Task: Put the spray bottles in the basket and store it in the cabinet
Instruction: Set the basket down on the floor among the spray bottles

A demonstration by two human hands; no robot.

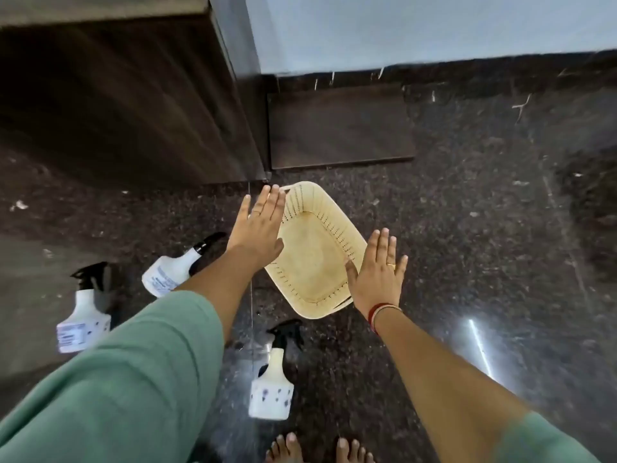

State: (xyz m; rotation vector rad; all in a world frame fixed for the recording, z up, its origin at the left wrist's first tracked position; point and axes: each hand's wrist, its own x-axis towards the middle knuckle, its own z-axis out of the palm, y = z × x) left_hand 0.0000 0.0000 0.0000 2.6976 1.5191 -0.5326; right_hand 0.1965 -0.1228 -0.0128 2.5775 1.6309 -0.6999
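Note:
A cream perforated basket lies empty on the dark stone floor. My left hand hovers flat above its left rim, fingers spread, holding nothing. My right hand hovers flat above its right rim, also empty. Three white spray bottles with black triggers stand or lie on the floor: one lying just left of my left forearm, one upright further left, one upright near my feet. The dark wooden cabinet stands at the upper left.
A dark cabinet door stands swung out beyond the basket, along the pale wall. My bare feet are at the bottom edge. Glossy floor with light reflections stretches to the right.

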